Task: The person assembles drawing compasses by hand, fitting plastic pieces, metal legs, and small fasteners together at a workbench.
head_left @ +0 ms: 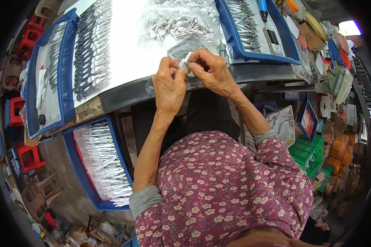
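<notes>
From my end I have the left hand (169, 88) pinched narrow, thumb against fingertips, on a small white piece (183, 64). The right hand (212, 72) meets it just beside, its thumb and fingers also closed on the white piece; I can't tell whether it is one part or two, as the fingertips hide most of it. I read the double pinch as a way to steady something too small for a full grip. Both hands are over the near table edge (127, 92), which I judge lets the forearms reach up comfortably.

Just beyond the hands lies a clear plastic bag (181, 46), and farther ahead a heap of small white parts (181, 29) on plastic, probably there for easy reach. Left of the left hand, black-and-white pieces (92, 57) lie in close rows, an order that seems to stop them tangling. Farther left is a blue tray (66, 61) of slender parts. Ahead and right of the right hand, another tray (272, 59) holds metallic-looking lengths and a handheld device (273, 41), likely walled in against rolling off. Below the left hand, beside the forearm, a lower tray (125, 168) contains long white parts (105, 156).
</notes>
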### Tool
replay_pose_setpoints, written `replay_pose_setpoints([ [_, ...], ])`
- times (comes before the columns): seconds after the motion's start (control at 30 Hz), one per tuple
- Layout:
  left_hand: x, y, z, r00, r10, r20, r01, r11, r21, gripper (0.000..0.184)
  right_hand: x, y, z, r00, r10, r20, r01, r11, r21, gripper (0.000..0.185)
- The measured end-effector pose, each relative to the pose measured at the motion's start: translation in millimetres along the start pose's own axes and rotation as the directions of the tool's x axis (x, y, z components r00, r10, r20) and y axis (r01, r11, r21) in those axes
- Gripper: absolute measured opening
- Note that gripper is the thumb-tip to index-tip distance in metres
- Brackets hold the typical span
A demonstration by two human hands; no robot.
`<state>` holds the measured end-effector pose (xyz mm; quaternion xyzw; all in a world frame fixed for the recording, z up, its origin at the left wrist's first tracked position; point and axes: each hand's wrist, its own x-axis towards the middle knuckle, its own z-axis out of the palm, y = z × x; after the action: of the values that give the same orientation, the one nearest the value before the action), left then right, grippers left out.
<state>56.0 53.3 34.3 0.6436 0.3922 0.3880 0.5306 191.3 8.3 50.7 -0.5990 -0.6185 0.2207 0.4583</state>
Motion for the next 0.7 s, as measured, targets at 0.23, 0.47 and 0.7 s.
replay_pose_setpoints([
  [0.23, 0, -7, 5, 0.994, 0.106, -0.04, -0.099, 0.984, 0.145, 0.013, 0, 1, 0, 1.0, -0.009, 0.0, 0.009, 0.999, -0.045, 0.01],
  [0.47, -2, -10, 13, 0.96, 0.267, -0.086, -0.236, 0.935, 0.266, 0.013, -2, 3, 1, 0.996, 0.087, -0.027, -0.087, 0.996, 0.004, 0.013],
  [0.7, 1, -4, 3, 0.998, -0.035, 0.056, 0.038, 0.998, -0.055, 0.013, 2, 12, -7, 0.949, 0.3, 0.098, -0.313, 0.854, 0.415, 0.015],
])
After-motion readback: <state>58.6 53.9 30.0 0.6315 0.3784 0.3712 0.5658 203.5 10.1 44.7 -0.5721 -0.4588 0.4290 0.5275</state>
